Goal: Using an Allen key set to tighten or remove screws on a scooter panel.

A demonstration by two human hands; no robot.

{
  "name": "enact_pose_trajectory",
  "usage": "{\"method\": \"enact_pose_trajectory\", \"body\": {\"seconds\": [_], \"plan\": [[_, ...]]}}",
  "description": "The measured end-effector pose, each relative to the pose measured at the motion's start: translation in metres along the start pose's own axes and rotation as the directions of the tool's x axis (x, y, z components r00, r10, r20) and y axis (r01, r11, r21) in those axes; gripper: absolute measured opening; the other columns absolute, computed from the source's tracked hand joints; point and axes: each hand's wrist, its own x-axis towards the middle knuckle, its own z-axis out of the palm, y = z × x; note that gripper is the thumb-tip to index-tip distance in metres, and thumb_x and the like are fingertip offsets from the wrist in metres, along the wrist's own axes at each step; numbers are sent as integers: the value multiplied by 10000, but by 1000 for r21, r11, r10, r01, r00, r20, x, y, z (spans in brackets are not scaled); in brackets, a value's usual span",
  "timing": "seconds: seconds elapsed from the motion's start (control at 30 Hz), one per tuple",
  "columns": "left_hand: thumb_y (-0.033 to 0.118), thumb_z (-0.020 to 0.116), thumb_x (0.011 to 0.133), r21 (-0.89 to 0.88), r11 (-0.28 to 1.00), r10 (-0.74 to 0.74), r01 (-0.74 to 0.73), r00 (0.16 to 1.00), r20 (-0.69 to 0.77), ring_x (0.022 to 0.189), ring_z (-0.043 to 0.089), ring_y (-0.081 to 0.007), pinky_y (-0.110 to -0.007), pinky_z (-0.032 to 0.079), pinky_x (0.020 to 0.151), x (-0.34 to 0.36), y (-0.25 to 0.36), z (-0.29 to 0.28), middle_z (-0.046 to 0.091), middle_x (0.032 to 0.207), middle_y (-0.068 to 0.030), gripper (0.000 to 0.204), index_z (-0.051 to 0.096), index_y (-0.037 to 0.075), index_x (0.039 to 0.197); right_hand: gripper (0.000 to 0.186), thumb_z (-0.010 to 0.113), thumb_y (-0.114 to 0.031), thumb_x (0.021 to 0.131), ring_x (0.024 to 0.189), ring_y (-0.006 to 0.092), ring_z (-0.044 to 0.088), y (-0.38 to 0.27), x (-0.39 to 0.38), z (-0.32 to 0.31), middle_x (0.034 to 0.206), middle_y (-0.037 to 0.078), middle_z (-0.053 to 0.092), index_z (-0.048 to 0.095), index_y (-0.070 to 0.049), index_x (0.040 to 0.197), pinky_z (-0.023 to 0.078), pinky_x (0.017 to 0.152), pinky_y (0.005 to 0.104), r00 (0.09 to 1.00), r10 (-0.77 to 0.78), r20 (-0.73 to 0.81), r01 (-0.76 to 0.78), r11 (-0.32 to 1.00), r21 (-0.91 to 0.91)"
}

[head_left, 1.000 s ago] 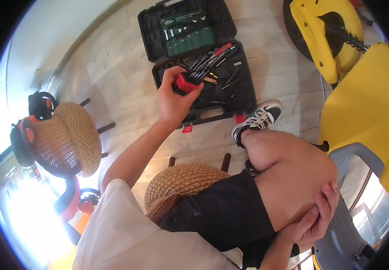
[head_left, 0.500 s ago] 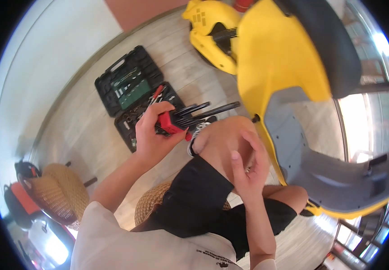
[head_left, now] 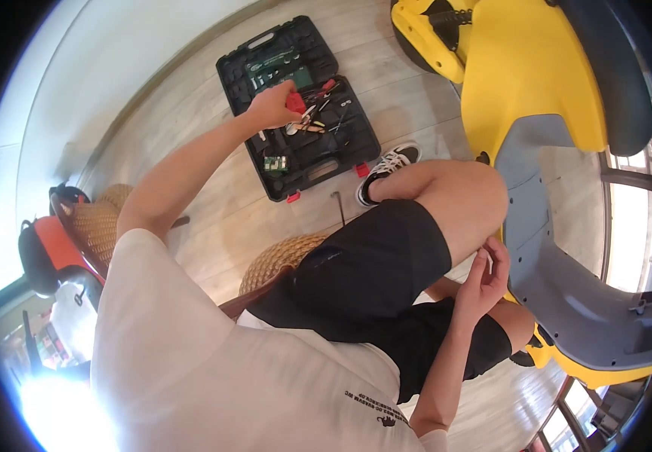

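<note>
- Left hand [head_left: 273, 106]: now reaches farther from the body, its grip closed around the red holder [head_left: 294, 103].
- The red holder has moved from near the knee to above the open tool case [head_left: 362, 139] on the floor [head_left: 205, 248], so it is back among the tools; whether it touches them, I cannot tell.
- Right hand [head_left: 483, 280]: now lower, beside the leg, half-curled with a gap, seemingly empty, near the yellow scooter [head_left: 529, 68].
</note>
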Motion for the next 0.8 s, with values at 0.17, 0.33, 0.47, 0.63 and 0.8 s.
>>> {"method": "enact_pose_trajectory", "body": {"seconds": [0.17, 0.33, 0.47, 0.63, 0.8], "plan": [[293, 804, 676, -10, 999, -48, 50, 987, 154, 938, 682, -379, -460, 536, 792, -47, -3, 7, 702, 991, -180, 554, 575, 75, 1131, 324, 644, -18, 890, 1173, 295, 573, -30, 17, 17, 1226, 151, 606, 598, -7, 1211, 449, 1007, 398, 932, -334, 144, 363, 830, -425], [258, 778, 702, 74, 979, 171, -190, 962, 213, 878, 669, -369, -459, 526, 752, -79, 72, -20, 679, 881, -175, 458, 584, 61, 1068, 681, 751, -84, 746, 1227, 422, 523, -63, 52, 104, 1324, 185, 566, 497, -27, 1375, 365, 1101, 506, 591, -245, 769, 684, 657, -317], [270, 767, 715, -195, 908, 411, -371, 879, 242, 884, 658, -384, -462, 518, 770, -78, 116, -41, 675, 888, -181, 403, 600, 28, 990, 739, 777, -131, 735, 1151, 367, 584, -47, 45, 179, 1245, 167, 602, 458, -37, 1395, 392, 1078, 500, 487, -171, 857, 743, 598, -302], [295, 747, 788, -464, 868, 406, -177, 793, 455, 913, 688, -339, -425, 529, 793, -69, 122, -47, 695, 1032, -183, 486, 609, -9, 1140, 590, 791, -162, 722, 972, 356, 648, -29, 47, 182, 1052, 155, 651, 523, -43, 1234, 516, 870, 483, 492, 166, 855, 473, 773, -422], [356, 560, 998, -883, 465, 300, -62, 949, 92, 820, 664, -170, -347, 555, 754, -4, 50, 8, 680, 1072, -108, 390, 635, 3, 1146, 436, 769, -134, 749, 802, 410, 655, -22, 56, 171, 855, 164, 656, 539, -41, 1107, 530, 703, 466, 633, 121, 765, 339, 845, -414]]}}
